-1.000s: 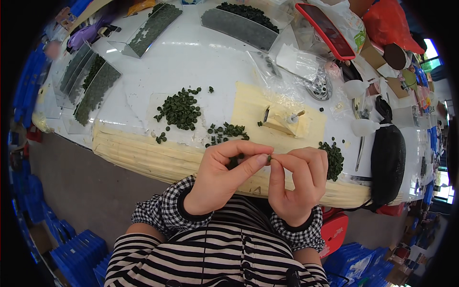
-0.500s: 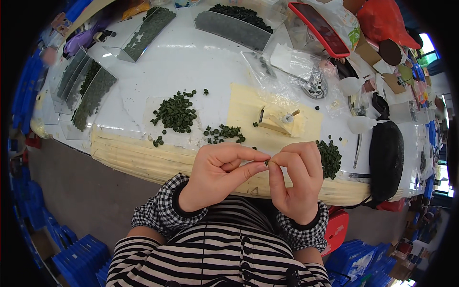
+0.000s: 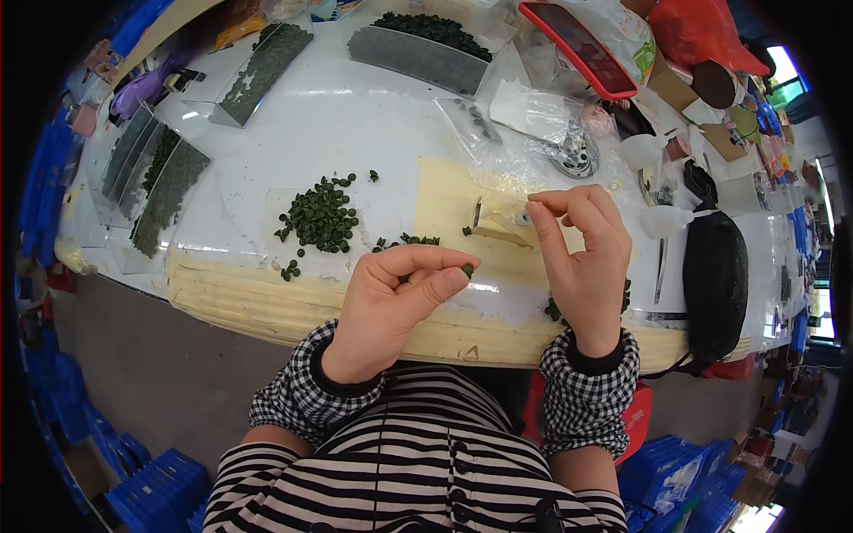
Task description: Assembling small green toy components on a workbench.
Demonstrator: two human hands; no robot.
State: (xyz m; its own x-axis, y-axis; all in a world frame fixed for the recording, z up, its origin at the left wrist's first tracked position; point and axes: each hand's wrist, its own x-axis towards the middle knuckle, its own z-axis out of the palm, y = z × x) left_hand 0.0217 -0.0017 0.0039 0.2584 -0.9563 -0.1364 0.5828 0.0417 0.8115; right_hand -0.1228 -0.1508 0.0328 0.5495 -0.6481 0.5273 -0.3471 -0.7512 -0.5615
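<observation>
The right hand (image 3: 588,247) has moved away to the cream block (image 3: 503,231), grip unclear, beyond and right of the green piece (image 3: 467,270) the left hand (image 3: 384,289) pinches.

cannot tell an empty pinch from a full one in the right hand (image 3: 586,253), over the right end of the block (image 3: 499,232), partly hidden there. can see just part of the green piece (image 3: 467,270) in the left hand (image 3: 378,306), nearer than the block; too small for detail. mostly covered, nearer and right of the block: the right pile (image 3: 554,311). cut by the top edge, far right beyond the block: the red bag (image 3: 702,37).
</observation>
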